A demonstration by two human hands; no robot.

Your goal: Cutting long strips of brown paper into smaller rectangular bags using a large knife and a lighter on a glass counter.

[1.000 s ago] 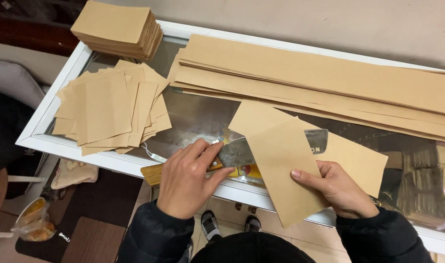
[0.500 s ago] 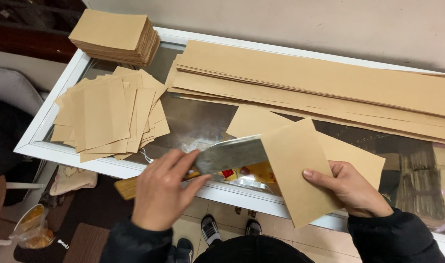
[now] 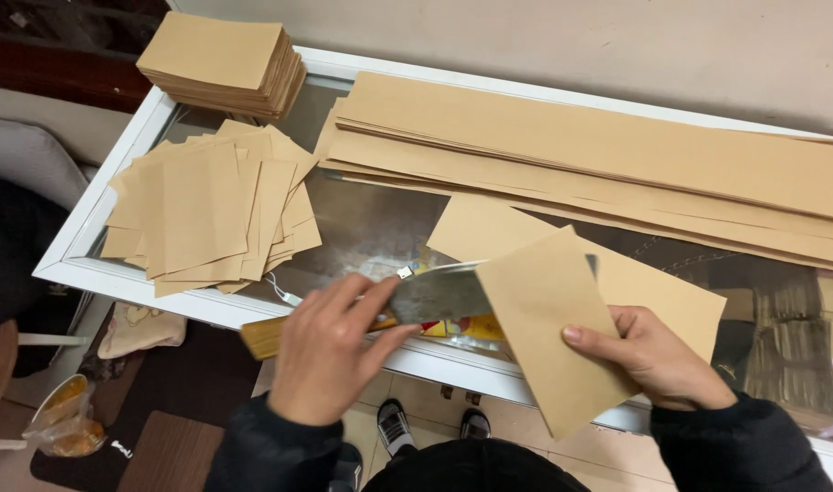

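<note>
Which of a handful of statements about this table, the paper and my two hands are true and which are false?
1. The left hand holds a wide metal blade with a wooden handle. True.
2. The right hand is empty. False: it holds a cut brown paper sheet.
3. A neat stack of paper sits at the table's far left corner. True.
4. The long paper strips lie along the near edge. False: they lie along the far side, by the wall.
5. The loose pile of cut sheets lies left of the blade. True.
</note>
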